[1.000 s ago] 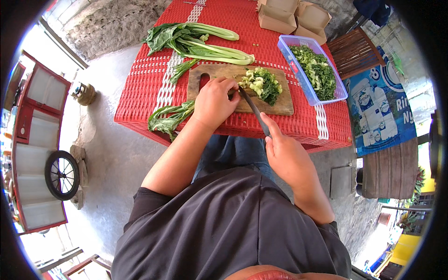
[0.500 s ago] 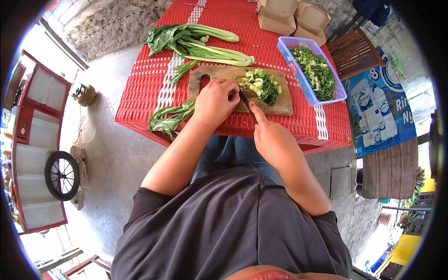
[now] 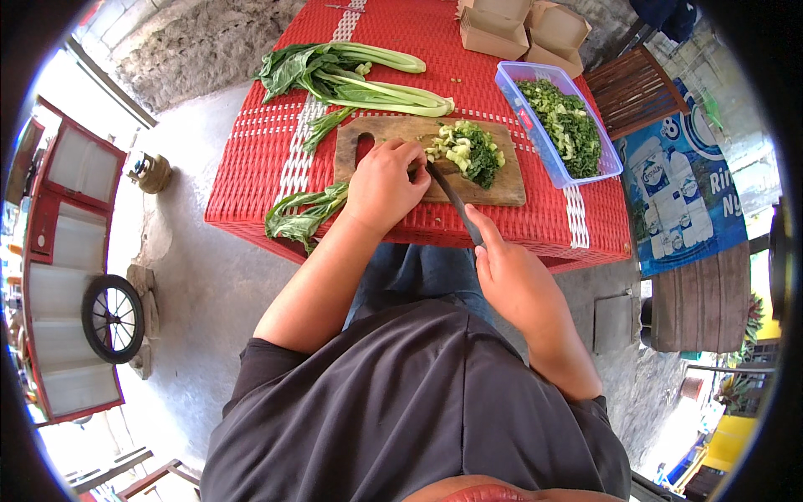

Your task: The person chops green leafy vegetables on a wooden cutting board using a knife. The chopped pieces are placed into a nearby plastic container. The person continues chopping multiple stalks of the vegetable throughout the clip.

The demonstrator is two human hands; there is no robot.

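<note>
My left hand [image 3: 385,184] is closed over a bunch of leafy greens [image 3: 303,214], pressing it on the wooden cutting board [image 3: 512,188]. The leaves trail out past my wrist at the left; the part under my fingers is hidden. My right hand [image 3: 520,276] grips a knife [image 3: 452,197] by its handle, near the front edge of the table. Its dark blade slants up to the left, with the tip beside my left fingers. Chopped greens [image 3: 475,155] lie heaped on the board, right of the blade.
Whole stalks of greens [image 3: 376,94] lie beyond the board on the red woven table [image 3: 238,188]. A clear plastic container [image 3: 537,140] of chopped greens stands at the right. Open cardboard boxes [image 3: 493,35] sit at the back, near a wooden chair [image 3: 636,92].
My right hand has drawn the knife back toward me and to the right, so more of the blade shows. My left hand has hardly moved.
</note>
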